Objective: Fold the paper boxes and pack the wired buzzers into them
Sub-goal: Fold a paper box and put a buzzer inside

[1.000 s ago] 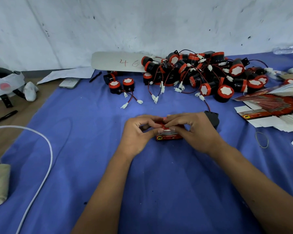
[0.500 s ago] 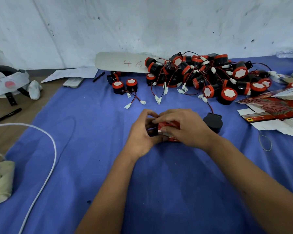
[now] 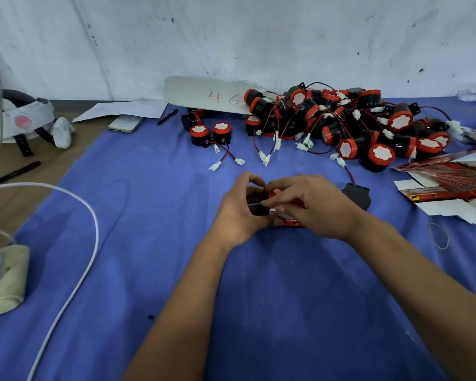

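A small red paper box (image 3: 289, 220) sits on the blue cloth (image 3: 176, 270) at the centre, mostly covered by my hands. My left hand (image 3: 239, 213) cups its left end, thumb and fingers curled around the opening. My right hand (image 3: 311, 207) lies over the top, fingers pressing a flap. A pile of black and red wired buzzers (image 3: 341, 125) lies behind, against the wall. One black buzzer (image 3: 357, 194) rests just right of my right hand. Flat red and white box blanks (image 3: 451, 185) are stacked at the right.
Two separate buzzers (image 3: 209, 133) stand left of the pile. A white cable (image 3: 74, 243) curves across the left side. A rubber band (image 3: 438, 235) lies at the right. A pen (image 3: 167, 116), papers and a white headband device (image 3: 19, 119) sit at the back left.
My hands and the box have turned: the left hand now wraps the box's left end and the right hand covers the top. The head view has shifted slightly.
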Demonstrator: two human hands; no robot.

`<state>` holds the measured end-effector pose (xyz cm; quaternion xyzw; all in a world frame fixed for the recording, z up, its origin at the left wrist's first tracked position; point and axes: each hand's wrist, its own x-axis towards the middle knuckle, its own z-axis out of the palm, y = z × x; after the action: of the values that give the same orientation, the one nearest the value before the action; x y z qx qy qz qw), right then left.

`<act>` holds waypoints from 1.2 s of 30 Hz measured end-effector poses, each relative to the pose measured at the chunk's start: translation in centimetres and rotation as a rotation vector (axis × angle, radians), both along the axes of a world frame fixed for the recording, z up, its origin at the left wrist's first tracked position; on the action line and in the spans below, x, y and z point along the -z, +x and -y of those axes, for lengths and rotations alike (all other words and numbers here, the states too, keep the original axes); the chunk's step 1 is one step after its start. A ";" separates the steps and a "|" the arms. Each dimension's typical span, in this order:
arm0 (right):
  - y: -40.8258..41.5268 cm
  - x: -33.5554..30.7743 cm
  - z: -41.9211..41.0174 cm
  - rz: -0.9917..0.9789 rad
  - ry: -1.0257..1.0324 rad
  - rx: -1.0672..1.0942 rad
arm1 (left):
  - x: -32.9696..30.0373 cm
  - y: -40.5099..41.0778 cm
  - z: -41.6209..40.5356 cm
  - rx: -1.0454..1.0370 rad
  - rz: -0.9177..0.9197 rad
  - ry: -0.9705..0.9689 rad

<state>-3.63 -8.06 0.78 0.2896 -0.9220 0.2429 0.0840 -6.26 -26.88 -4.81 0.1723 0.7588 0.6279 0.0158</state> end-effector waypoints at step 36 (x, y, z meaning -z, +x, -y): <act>0.8 1.4 0.2 0.126 -0.728 0.271 | -1.3 1.5 -2.9 0.113 -0.121 -0.003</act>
<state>-2.79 -8.22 -0.65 0.1012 -0.8088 0.5579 0.1558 -4.75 -24.01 -3.53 0.2525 0.7484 0.6132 0.0054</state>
